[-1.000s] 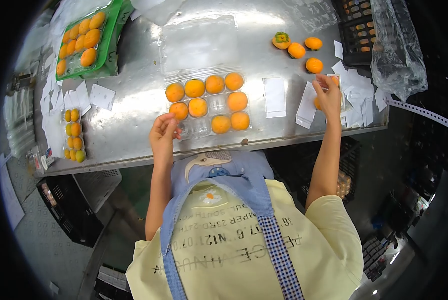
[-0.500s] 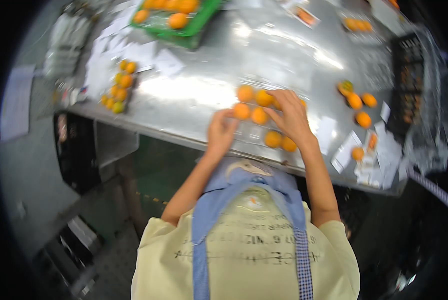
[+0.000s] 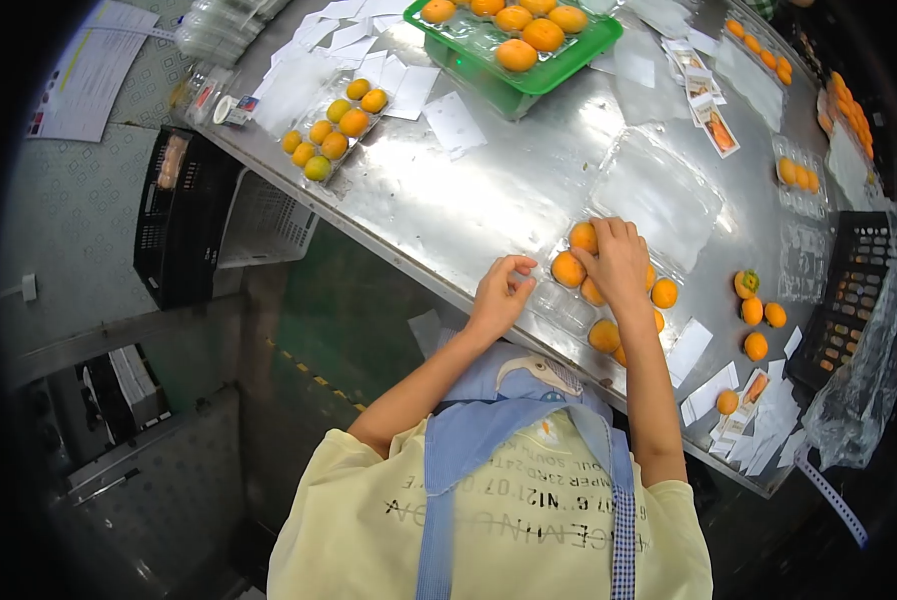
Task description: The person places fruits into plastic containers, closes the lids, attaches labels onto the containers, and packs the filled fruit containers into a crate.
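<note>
Hands (image 3: 502,300), two (right (image 3: 621,265) over fruit (image 3: 583,237)), at one clear tray (image 3: 561,306)

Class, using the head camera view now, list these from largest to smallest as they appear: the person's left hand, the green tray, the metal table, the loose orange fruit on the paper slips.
1. Metal table
2. Green tray
3. Left hand
4. Loose orange fruit

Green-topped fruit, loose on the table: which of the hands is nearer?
Right. The right hand is over the clear tray, left of the green-topped fruit; the left hand is farther left, beside the tray's left end.
</note>
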Available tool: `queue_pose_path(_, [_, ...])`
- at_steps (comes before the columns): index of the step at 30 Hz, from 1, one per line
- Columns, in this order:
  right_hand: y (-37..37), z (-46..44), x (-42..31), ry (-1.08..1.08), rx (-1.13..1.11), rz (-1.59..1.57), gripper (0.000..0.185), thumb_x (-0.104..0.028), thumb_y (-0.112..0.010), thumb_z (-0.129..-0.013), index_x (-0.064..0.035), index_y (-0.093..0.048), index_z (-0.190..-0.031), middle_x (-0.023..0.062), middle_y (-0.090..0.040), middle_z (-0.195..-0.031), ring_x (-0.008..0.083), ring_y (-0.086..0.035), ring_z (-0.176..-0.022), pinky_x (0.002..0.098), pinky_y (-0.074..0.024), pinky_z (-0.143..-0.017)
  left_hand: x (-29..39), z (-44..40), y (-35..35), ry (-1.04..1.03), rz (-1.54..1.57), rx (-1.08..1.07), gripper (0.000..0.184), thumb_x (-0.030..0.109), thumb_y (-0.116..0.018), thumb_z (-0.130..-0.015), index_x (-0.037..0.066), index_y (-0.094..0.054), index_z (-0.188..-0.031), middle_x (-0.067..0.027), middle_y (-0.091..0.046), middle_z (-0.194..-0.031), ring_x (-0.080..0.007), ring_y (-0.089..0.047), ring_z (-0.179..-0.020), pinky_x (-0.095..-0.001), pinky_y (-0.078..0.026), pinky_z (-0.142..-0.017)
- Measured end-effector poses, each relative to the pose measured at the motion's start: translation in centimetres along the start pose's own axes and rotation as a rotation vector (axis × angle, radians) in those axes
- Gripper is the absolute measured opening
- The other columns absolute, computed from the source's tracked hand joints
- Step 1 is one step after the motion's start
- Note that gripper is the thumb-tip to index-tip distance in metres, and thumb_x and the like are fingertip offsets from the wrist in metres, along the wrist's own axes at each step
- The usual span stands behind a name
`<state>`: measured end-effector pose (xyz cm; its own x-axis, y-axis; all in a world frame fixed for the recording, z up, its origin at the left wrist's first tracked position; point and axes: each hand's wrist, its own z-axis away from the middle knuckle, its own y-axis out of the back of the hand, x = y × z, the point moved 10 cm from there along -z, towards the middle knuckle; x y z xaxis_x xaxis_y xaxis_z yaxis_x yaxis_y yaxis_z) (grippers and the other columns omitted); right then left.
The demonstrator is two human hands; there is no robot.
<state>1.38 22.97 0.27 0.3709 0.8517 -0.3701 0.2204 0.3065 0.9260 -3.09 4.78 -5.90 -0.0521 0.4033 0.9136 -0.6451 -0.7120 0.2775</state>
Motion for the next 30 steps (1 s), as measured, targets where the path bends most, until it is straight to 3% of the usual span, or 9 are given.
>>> queue_pose_path(10, [1.3, -0.4, 0.3, -0.063, 0.037, -0.104, 0.047, -0.021, -0.076, -0.067, -0.0051, -0.06, -0.108, 0.0118, -0.058, -0.099, 0.0286, -0.056, -0.091, 0.0373, -0.0453, -0.078, -0.2, -1.7, 1.8, 0.006, 0.049, -0.103, 0.025, 0.009, -0.064, -0.084, 0.007, -0.059, -0.109, -0.0058, -0.06, -0.099, -0.0119, -0.056, -0.076, -0.0254, -0.047, -0.068])
queue_pose_path(13, [3.5, 0.1, -0.6, -0.224, 0.049, -0.364, 0.052, -0.015, -0.075, -0.068, -0.0048, -0.057, -0.115, 0.0133, -0.053, -0.103, 0.0277, -0.057, -0.089, 0.0357, -0.0479, -0.076, 1.4, -2.9, 2.1, 0.026, 0.114, -0.195, 0.028, 0.015, -0.065, -0.085, 0.007, -0.058, -0.111, -0.0059, -0.06, -0.101, -0.0122, -0.056, -0.076, -0.0265, -0.048, -0.068])
queue_pose_path(17, [3.0, 0.3, -3.3, -0.202, 0.076, -0.514, 0.057, -0.01, -0.075, -0.068, -0.0056, -0.053, -0.12, 0.0132, -0.051, -0.105, 0.0262, -0.057, -0.091, 0.0335, -0.05, -0.078, 4.3, -3.9, 1.8, -0.034, 0.184, -0.332, 0.034, 0.018, -0.063, -0.09, 0.007, -0.053, -0.12, -0.0046, -0.057, -0.105, -0.0095, -0.056, -0.082, -0.023, -0.046, -0.071])
queue_pose_path(20, [2.3, 0.1, -2.7, -0.29, 0.151, -0.503, 0.056, -0.009, -0.075, -0.068, -0.0052, -0.053, -0.12, 0.0125, -0.051, -0.107, 0.0258, -0.057, -0.093, 0.0341, -0.0504, -0.079, 3.8, -4.8, 1.7, 0.031, 0.199, -0.412, 0.037, 0.016, -0.062, -0.09, 0.007, -0.05, -0.123, -0.0055, -0.056, -0.108, -0.0109, -0.057, -0.086, -0.024, -0.048, -0.072])
queue_pose_path(23, [2.3, 0.0, -3.4, -0.314, 0.196, -0.809, 0.056, -0.008, -0.076, -0.068, -0.0048, -0.053, -0.119, 0.0129, -0.052, -0.11, 0.0252, -0.057, -0.097, 0.0342, -0.0502, -0.08, 4.1, -5.0, 2.3, 0.153, 0.376, -0.5, 0.04, 0.015, -0.06, -0.09, 0.005, -0.046, -0.127, -0.0064, -0.056, -0.109, -0.0131, -0.058, -0.09, -0.0258, -0.049, -0.075])
queue_pose_path(26, [3.6, -0.9, -6.6, -0.18, 0.221, -0.785, 0.057, -0.007, -0.079, -0.067, -0.0036, -0.054, -0.118, 0.0127, -0.054, -0.112, 0.024, -0.058, -0.099, 0.0328, -0.0502, -0.081, 7.7, -5.3, 3.9, -0.005, 0.535, -0.47, 0.048, 0.022, -0.062, -0.09, 0.004, -0.041, -0.13, -0.0098, -0.054, -0.111, -0.014, -0.058, -0.091, -0.0278, -0.051, -0.075])
queue_pose_path(30, [3.9, -1.7, -10.9, -0.079, 0.185, -0.749, 0.058, -0.007, -0.079, -0.068, -0.0022, -0.054, -0.12, 0.0112, -0.059, -0.111, 0.0206, -0.058, -0.098, 0.0303, -0.0498, -0.08, 7.4, -6.3, 4.9, 0.072, 0.65, -0.508, 0.039, 0.023, -0.057, -0.094, 0.004, -0.047, -0.126, -0.0124, -0.055, -0.109, -0.016, -0.058, -0.09, -0.0271, -0.05, -0.074])
